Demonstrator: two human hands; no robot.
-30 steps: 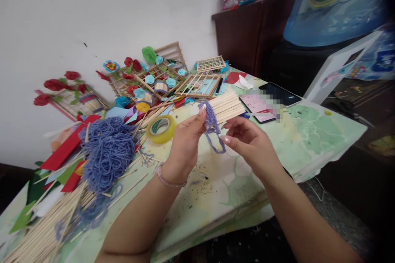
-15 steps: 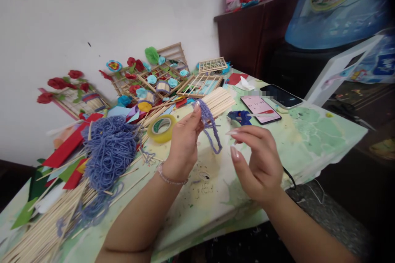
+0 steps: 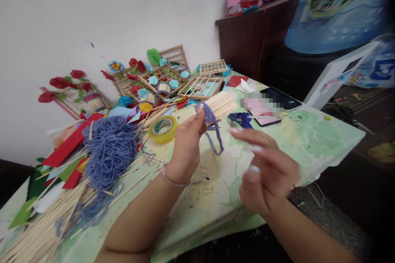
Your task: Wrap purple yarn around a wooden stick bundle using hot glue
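My left hand (image 3: 189, 139) is closed around a flat row of pale wooden sticks (image 3: 221, 106). A strip of blue-purple yarn (image 3: 210, 116) lies across the sticks under my thumb, and a loop of it hangs below. To the right, my right hand (image 3: 268, 172) is in the air above the table with its fingers apart, slightly smeared by motion. Nothing shows between those fingers. Just beyond it lies a blue glue gun (image 3: 240, 120) with a glue stick in its back. A roll of clear yellowish tape (image 3: 163, 129) is left of my left hand.
A tangled heap of blue yarn (image 3: 111, 152) and many loose sticks (image 3: 46, 226) cover the table's left side. Stick frames with paper flowers (image 3: 163, 74) lean at the wall. Two phones (image 3: 280, 98) lie at the right, near a white frame (image 3: 338, 76).
My right hand has opened out and shifted right and slightly down, its index finger stretched forward. My left hand still holds the sticks and yarn, moved only slightly.
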